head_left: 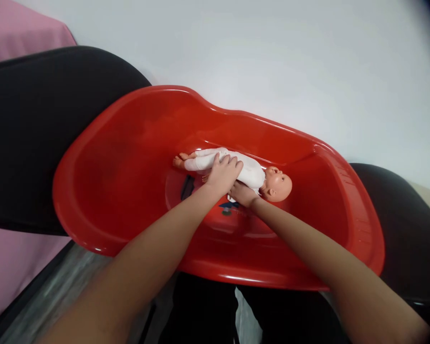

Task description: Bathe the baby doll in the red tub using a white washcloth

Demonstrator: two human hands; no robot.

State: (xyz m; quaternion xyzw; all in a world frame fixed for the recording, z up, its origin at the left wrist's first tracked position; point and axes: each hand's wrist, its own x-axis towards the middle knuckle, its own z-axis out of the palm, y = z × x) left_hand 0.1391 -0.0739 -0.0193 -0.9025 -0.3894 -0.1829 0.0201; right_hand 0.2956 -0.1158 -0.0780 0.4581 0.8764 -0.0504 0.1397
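Note:
A baby doll in a white outfit lies on its back in a red baby bathtub. Its bald head points right and its bare feet point left. My left hand rests across the doll's waist, fingers bent over the white cloth. Just below and to the right, my right hand is closed at the doll's near side, by its arm. The right fingertips are partly hidden, so the exact part of the doll or clothing they grip is unclear. One small doll hand shows beneath my left wrist.
Black chair seats support the tub at the left and right. A dark strip-like object and a printed picture are on the tub floor. Pink cloth hangs at the left; a pale wall stands behind.

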